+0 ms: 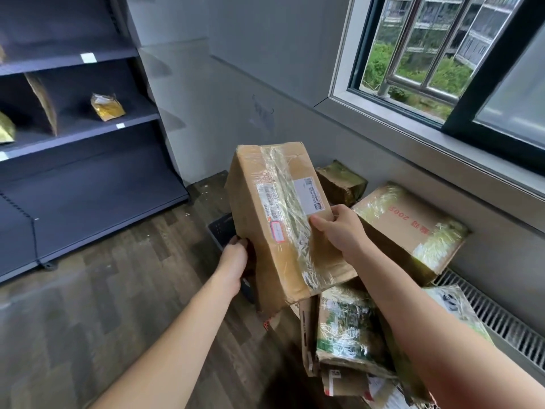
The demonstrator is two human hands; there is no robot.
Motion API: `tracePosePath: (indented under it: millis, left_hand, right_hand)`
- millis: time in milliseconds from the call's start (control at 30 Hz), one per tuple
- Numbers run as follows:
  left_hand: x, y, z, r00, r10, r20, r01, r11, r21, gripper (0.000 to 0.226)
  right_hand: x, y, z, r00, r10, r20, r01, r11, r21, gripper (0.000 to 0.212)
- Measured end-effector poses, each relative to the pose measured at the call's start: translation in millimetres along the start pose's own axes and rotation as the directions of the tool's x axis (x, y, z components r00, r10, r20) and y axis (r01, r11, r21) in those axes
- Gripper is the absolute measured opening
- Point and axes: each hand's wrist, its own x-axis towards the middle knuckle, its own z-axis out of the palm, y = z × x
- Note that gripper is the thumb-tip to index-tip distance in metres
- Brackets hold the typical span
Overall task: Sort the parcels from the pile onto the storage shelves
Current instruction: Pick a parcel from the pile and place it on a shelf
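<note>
Both hands are holding the box [280,219] at centre frame, lifted just above the pile [354,329] at lower right. The left hand [233,261] is curling round its lower left edge; the right hand [339,228] is gripping the right edge, thumb pressing on the taped top. The box's long axis is running up and away from the person, tilted. The shelves [88,125] are standing at upper left, so the box probably needs swinging leftward, left hand leading. A dark crate [219,231] is sitting on the floor [118,290] just behind the box, possibly in the path. A yellow packet [107,107] is occupying the middle shelf.
</note>
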Motion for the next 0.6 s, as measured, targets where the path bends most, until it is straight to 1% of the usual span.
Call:
tracePosePath:
  millis: [100, 300, 367, 467, 533, 600]
  left_hand:
    - [-2, 4, -4, 0.999, 0.04, 0.011, -0.04, 0.998, 0.038, 0.044]
    - [-24, 16, -5, 0.993, 0.113, 0.031, -0.115, 0.993, 0.04, 0.038]
    - [-33, 19, -6, 0.981, 0.194, 0.03, -0.196, 0.978, 0.069, 0.039]
    - [-47, 18, -5, 0.938, 0.346, 0.004, -0.342, 0.928, 0.147, 0.038]
    - [-56, 15, -4, 0.907, 0.42, 0.035, -0.418, 0.888, 0.19, 0.044]
    - [-62, 14, -5, 0.868, 0.487, 0.095, -0.494, 0.831, 0.254, 0.056]
  right_hand:
    - [-1, -5, 0, 1.0, -0.006, -0.02, 0.006, 1.0, -0.013, 0.036]
    - [-5, -15, 1, 0.998, -0.047, -0.041, 0.045, 0.999, -0.03, 0.035]
    - [-6, -17, 4, 0.996, -0.061, -0.059, 0.06, 0.998, -0.019, 0.035]
    - [-9, -19, 11, 0.994, -0.056, -0.09, 0.058, 0.998, 0.019, 0.034]
    - [-12, -21, 16, 0.995, -0.015, -0.103, 0.022, 0.997, 0.068, 0.035]
    - [-14, -23, 21, 0.992, 0.024, -0.122, -0.01, 0.994, 0.111, 0.038]
